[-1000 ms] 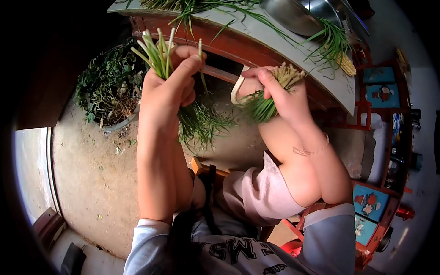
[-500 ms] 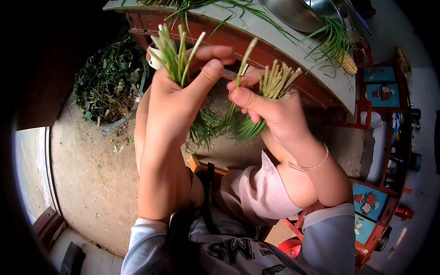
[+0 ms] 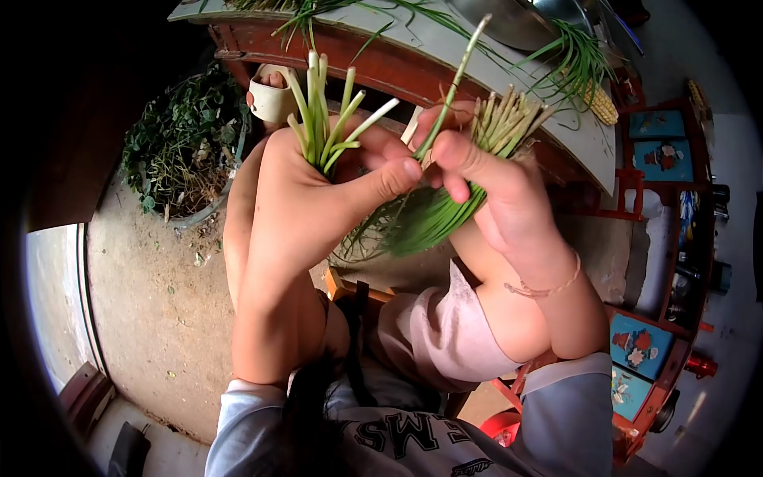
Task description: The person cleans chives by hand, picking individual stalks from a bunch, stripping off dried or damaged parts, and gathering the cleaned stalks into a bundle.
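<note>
My left hand [image 3: 306, 191] is closed around a bunch of garlic chives [image 3: 319, 111], whose pale cut stem ends stick up above the fist. A thicker bunch of garlic chives [image 3: 435, 222] lies in my right hand [image 3: 509, 179], its brownish stem ends up and its green leaves hanging down to the left. Between the right thumb and fingers stands a single chive stalk [image 3: 457, 75], with some loose skin partway along it. The left thumb and fingertips meet this stalk beside the right fingertips. Hanging leaves are partly hidden behind the hands.
Ahead is a table [image 3: 413, 40] with loose chives [image 3: 576, 67], a metal bowl [image 3: 509, 24] and a corn cob [image 3: 602, 106]. A pot of leafy plants [image 3: 187, 147] stands on the floor at left. A red cabinet [image 3: 675, 318] with painted panels is at right.
My left hand has moved right, bringing its thumb and fingertips to the single stalk. The right hand has shifted slightly right, and the stalk now stands higher and leans right.
</note>
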A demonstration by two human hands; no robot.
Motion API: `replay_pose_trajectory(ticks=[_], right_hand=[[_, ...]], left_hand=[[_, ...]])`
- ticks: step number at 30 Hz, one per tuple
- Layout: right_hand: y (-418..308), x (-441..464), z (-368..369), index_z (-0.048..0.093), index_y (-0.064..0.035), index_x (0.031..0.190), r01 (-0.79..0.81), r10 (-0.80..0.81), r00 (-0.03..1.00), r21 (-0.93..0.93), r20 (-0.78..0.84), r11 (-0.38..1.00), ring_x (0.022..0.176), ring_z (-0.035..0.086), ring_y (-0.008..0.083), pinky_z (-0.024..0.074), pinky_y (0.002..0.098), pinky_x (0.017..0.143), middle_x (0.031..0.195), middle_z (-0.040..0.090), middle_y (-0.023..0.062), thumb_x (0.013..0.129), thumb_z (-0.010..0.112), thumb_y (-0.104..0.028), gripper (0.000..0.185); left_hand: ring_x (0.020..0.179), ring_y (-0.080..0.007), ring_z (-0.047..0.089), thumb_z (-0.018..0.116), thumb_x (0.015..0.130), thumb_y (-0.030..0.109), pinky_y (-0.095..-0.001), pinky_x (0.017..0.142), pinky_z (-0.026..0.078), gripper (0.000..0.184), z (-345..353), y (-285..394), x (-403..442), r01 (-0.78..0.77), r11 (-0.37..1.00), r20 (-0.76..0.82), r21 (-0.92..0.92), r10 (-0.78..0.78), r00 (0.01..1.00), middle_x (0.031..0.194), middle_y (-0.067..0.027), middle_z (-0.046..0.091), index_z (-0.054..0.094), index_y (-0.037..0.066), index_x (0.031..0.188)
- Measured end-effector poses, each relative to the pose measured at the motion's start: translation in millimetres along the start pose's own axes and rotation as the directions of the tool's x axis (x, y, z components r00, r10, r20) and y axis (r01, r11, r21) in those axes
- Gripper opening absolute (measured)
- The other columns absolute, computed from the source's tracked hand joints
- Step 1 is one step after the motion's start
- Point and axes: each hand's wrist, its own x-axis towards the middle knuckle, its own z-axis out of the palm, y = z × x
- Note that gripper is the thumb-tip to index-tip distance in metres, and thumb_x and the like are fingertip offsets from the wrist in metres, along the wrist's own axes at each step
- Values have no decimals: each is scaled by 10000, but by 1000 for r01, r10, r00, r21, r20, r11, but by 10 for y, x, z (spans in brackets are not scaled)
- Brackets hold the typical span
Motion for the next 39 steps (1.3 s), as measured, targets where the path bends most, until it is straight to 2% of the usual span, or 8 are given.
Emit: replay_pose_trajectory(ticks=[6, 9, 14, 18, 21, 30, 34, 39], right_hand=[[-5, -28, 23, 564, 0, 815, -21, 23, 1000, -162, 7, 987, 469, 416, 55, 372, 209, 505, 664, 556, 34, 716, 617, -123, 166], [-50, -35, 53, 561, 4, 802, -52, 50, 999, -224, -16, 973, 464, 421, 56, 371, 206, 492, 661, 560, 48, 720, 594, -113, 146], [-59, -69, 113, 550, 13, 753, -91, 107, 994, -297, 39, 950, 449, 420, 55, 342, 185, 435, 629, 551, 64, 721, 566, -119, 136], [-59, -96, 163, 548, 12, 712, -139, 155, 988, -331, 23, 933, 445, 419, 51, 304, 169, 386, 588, 532, 53, 719, 549, -116, 128], [-61, -115, 159, 573, -7, 679, -169, 182, 983, -321, 11, 932, 443, 430, 38, 336, 167, 397, 568, 534, 13, 729, 569, -130, 132], [20, -164, 115, 517, 32, 734, -227, 216, 974, -265, -71, 937, 424, 386, 63, 354, 210, 439, 516, 443, 12, 725, 529, -76, 108], [4, -185, 93, 510, 31, 722, -252, 232, 967, -275, -103, 928, 407, 361, 65, 366, 229, 454, 489, 417, 6, 722, 510, -53, 84], [-20, -231, 52, 499, 11, 699, -276, 251, 960, -279, -120, 920, 407, 345, 63, 360, 232, 457, 483, 398, -4, 706, 491, -43, 55]], left_hand=[[612, -52, 500, 647, 683, 8, -170, 559, 393, 67, 19, -4, 10, 10, 999, -57, 46, -8, 998, 661, -12, 580, 585, -5, 704], [581, -35, 467, 608, 721, 0, -163, 520, 364, 47, 19, -40, 19, -164, 983, -205, 88, 179, 962, 656, 2, 555, 568, -1, 747], [580, -51, 483, 604, 715, 3, -177, 517, 380, 64, -54, -60, 14, -213, 946, -338, 244, 289, 896, 614, -1, 535, 549, 0, 747], [540, -87, 499, 615, 684, 27, -199, 504, 403, 90, -159, -163, 102, -307, 750, -411, 586, 602, 685, 617, -47, 546, 558, 6, 750], [535, -85, 503, 616, 685, 32, -199, 507, 407, 87, -267, -177, 167, -373, 711, -398, 596, 665, 632, 616, -46, 551, 566, 8, 752], [570, -26, 480, 599, 727, 9, -160, 518, 382, 49, -443, -140, 289, -132, 683, -476, 718, 621, 623, 629, 20, 557, 581, -7, 770], [519, -96, 524, 610, 678, 125, -229, 493, 404, 123, -427, 8, 262, 41, 765, -597, 642, 465, 654, 601, -38, 574, 601, 60, 782], [532, -182, 551, 607, 674, 140, -274, 524, 422, 124, -609, -57, 334, 117, 615, -553, 780, 590, 588, 601, -66, 574, 598, 66, 773]])
